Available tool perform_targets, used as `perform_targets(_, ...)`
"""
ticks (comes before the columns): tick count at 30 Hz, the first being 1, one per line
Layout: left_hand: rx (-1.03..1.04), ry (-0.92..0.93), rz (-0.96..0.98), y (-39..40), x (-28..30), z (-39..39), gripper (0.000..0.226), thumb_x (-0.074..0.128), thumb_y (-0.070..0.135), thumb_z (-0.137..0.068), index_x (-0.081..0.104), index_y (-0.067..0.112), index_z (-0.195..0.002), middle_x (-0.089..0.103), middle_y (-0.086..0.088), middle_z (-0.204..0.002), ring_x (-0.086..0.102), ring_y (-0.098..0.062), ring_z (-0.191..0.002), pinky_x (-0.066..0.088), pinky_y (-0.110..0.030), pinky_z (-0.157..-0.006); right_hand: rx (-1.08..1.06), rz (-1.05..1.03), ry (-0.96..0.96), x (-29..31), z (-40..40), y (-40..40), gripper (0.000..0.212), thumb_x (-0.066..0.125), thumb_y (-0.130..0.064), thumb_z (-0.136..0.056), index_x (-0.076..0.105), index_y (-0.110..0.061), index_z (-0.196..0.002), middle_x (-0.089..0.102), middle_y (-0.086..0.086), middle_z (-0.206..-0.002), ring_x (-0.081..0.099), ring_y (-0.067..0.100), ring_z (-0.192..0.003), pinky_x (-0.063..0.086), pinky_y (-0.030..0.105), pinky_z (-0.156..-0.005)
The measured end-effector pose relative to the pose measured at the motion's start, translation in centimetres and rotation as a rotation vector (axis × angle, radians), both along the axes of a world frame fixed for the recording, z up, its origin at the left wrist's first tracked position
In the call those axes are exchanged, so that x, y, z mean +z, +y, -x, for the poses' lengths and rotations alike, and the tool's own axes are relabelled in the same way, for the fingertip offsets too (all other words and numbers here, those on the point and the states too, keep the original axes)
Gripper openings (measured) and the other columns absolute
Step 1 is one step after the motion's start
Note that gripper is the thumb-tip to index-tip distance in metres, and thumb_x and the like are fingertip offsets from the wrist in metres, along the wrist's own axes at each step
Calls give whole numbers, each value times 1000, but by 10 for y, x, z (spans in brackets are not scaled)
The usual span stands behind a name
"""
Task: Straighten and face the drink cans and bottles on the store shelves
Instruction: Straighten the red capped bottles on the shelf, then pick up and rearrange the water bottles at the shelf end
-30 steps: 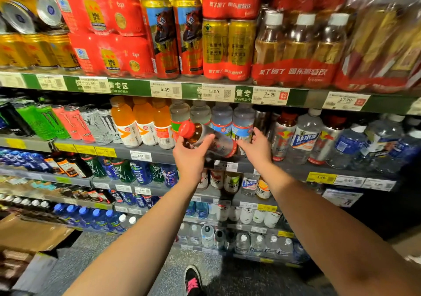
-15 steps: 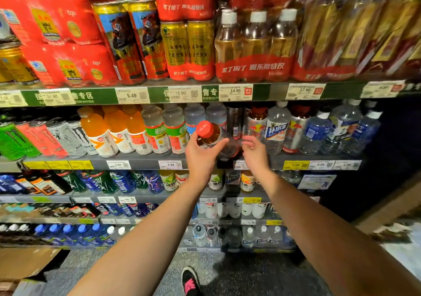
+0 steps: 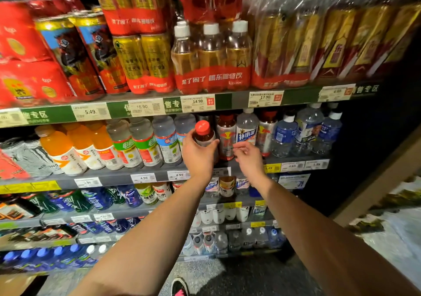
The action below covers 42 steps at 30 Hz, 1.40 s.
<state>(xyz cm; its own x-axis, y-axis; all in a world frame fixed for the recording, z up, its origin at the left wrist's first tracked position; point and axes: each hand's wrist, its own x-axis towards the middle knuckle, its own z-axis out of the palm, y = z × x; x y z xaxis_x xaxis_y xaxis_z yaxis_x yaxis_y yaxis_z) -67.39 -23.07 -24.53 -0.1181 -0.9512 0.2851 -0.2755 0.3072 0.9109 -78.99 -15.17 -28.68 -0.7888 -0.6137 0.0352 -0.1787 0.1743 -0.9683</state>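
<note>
— Red-capped bottle (image 3: 203, 133): why does the left hand (image 3: 198, 156) grip it round the body like that?

— Likely so it goes back upright into the gap at the front of the second shelf (image 3: 159, 174), between the clear bottles (image 3: 167, 139) and the red-labelled one (image 3: 226, 139). The bottle stands almost upright, just above the shelf edge, label hidden by the fingers.

— And the right hand (image 3: 247, 156)?

— It holds nothing, fingers loosely curled just beside the bottle, probably ready to steady or turn it to face front.
</note>
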Motion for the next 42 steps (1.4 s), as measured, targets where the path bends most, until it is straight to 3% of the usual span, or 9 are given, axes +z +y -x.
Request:
perform_targets(3,-7,-24,-1,0,3,5,57,88,30,-65,58,20,-112,58,13,-101,61,-13,-98,39,-22,-82,11,-2,0,1,2,0,14,59,-10,-93,68,-20,-98,68,-7,-91,63,7,-86,57,34,-82)
perform_targets(14,-21,-214,128,-7,-3,11,64,81,44,-75,54,19,-128,45,-2,-106,58,-24,-94,53,-37,-75,37,-14,-18,2,-7,6,13,57,-9,-95,68,-16,-100,68,-5,-91,64,7,-88,53,26,-79)
perform_targets(22,-170,-1,89,0,-11,-11,55,78,28,-82,54,14,-129,58,-1,-114,49,-2,-96,30,0,-79,-14,-121,152,5,-17,7,15,53,-9,-95,68,-5,-97,69,12,-93,66,27,-90,55,45,-84)
perform_targets(27,-264,9,154,5,-10,-15,33,75,22,-84,60,12,-112,58,0,-106,51,-6,-96,39,-14,-85,-152,-126,91,8,-17,14,20,53,-8,-94,69,-8,-105,70,11,-103,63,23,-93,51,33,-87)
perform_targets(30,-348,-18,223,10,-10,-11,19,74,20,-86,66,12,-101,58,0,-106,51,12,-87,34,-1,-76,-220,-110,188,10,-17,20,20,50,-5,-93,70,-3,-93,71,13,-92,61,20,-82,44,24,-73)
perform_targets(33,-432,-3,231,18,-9,-2,22,72,19,-87,66,12,-107,60,3,-111,53,16,-86,39,-3,-76,-218,-84,112,14,-9,30,15,53,-7,-93,67,-9,-99,67,6,-95,58,8,-78,43,17,-69)
perform_targets(36,-468,-14,217,25,-3,16,32,73,16,-86,62,11,-116,61,2,-114,53,22,-82,35,3,-73,-235,53,145,16,6,37,14,53,3,-92,61,4,-103,66,20,-97,59,8,-74,46,23,-70)
perform_targets(39,-509,-43,213,31,2,31,44,74,17,-85,57,15,-125,58,1,-125,59,6,-102,43,-9,-89,-259,79,175,20,20,44,24,58,-6,-91,55,-5,-115,66,3,-92,63,18,-81,50,29,-71)
perform_targets(42,-488,-124,231,36,3,49,57,74,22,-85,50,12,-136,52,-3,-139,53,-20,-126,43,-31,-105,-204,171,111,22,43,50,48,66,-14,-91,43,-10,-133,64,-7,-84,64,4,-74,52,17,-66)
